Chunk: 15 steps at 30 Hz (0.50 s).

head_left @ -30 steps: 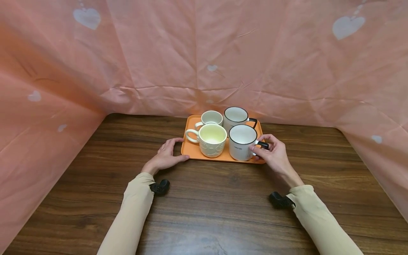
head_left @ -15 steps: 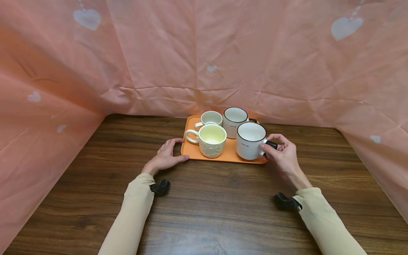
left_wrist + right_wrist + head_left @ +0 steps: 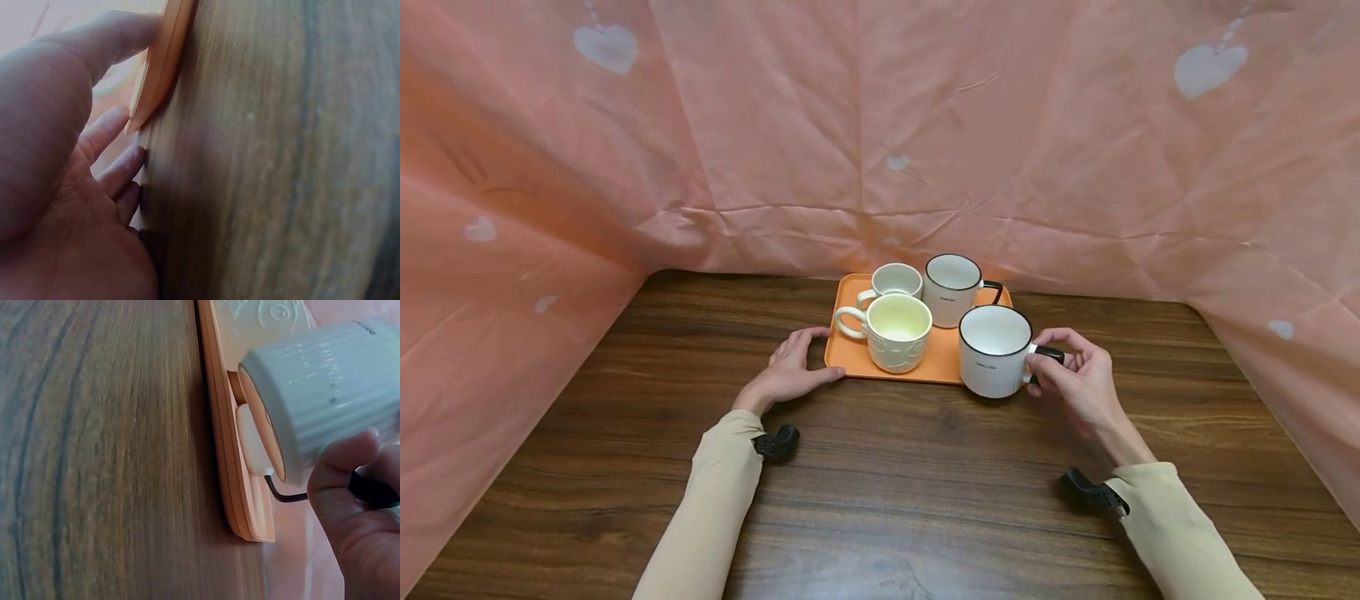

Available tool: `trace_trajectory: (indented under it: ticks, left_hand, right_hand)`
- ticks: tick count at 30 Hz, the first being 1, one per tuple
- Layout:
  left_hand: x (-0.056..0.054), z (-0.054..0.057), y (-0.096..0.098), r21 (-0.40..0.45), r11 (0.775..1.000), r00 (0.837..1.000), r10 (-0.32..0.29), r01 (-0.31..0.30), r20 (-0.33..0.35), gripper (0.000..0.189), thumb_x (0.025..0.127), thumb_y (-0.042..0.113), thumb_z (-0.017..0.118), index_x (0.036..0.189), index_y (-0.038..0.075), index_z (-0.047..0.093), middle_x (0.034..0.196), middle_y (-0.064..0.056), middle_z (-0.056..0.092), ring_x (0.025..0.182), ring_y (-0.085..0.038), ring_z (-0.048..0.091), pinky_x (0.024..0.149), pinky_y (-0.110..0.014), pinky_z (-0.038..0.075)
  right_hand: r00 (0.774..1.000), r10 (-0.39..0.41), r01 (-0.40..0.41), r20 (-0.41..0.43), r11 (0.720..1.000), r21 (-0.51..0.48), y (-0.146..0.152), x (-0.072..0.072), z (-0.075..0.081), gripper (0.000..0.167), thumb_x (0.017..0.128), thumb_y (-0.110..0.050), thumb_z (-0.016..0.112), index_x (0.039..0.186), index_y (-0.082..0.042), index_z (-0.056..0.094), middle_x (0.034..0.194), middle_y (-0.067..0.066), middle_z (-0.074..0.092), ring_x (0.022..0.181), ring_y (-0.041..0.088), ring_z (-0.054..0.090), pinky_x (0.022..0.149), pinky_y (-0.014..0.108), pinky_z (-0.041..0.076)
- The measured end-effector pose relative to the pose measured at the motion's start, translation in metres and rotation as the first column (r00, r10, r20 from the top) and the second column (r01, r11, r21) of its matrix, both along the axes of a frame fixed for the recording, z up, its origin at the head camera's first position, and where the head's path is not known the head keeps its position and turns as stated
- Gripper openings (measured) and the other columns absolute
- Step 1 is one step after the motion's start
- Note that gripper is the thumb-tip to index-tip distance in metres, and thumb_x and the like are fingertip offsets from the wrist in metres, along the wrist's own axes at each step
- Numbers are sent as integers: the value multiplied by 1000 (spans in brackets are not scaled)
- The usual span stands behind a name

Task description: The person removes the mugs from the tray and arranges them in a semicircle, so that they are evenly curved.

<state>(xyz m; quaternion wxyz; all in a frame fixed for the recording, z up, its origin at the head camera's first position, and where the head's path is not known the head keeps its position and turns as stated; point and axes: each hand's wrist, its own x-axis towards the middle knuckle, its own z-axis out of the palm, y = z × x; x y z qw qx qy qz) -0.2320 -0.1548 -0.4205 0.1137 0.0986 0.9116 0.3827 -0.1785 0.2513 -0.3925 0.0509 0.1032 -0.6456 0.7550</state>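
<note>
My right hand [image 3: 1078, 379] grips the black handle of a white mug [image 3: 995, 358] with a dark rim. In the right wrist view the mug [image 3: 331, 387] is raised above the tray, its base clear of it. My left hand [image 3: 790, 369] rests at the left end of the orange tray [image 3: 842, 358], thumb and fingertips against its edge and fingers fairly straight. Still on the tray stand a pale yellow embossed mug [image 3: 898, 346], a pale mug [image 3: 898, 280] behind it, and another white mug [image 3: 951, 300] with a black handle.
The dark wooden table [image 3: 880, 483] spreads in front of the tray and to both sides. A pink cloth [image 3: 775, 125] with white hearts hangs as a wall behind the tray and along both sides.
My right hand has lifted the front white mug and carried it right and toward me, to the tray's front edge. The left hand and the other mugs have stayed put.
</note>
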Motion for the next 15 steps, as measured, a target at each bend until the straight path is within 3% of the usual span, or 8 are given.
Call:
trace_trajectory:
  ticks: [8, 15]
  left_hand:
    - [0, 0, -1, -14, 1000, 1000, -1, 1, 4, 75, 92, 45, 71, 153, 19, 36, 162, -17, 29, 152, -41, 21, 124, -61, 13]
    - [0, 0, -1, -11, 1000, 1000, 0, 0, 3, 74, 92, 44, 71, 153, 19, 37, 161, -17, 30, 152, -41, 23, 123, -61, 15]
  right_hand:
    - [998, 43, -42, -48, 999, 22, 3, 11, 4, 28, 91, 19, 56, 98, -7, 64, 52, -3, 43, 46, 27, 21, 47, 27, 48]
    - [981, 167, -174, -97, 982, -68, 11, 19, 5, 35, 92, 23, 46, 103, -5, 63, 56, 4, 35, 46, 24, 16, 47, 30, 45]
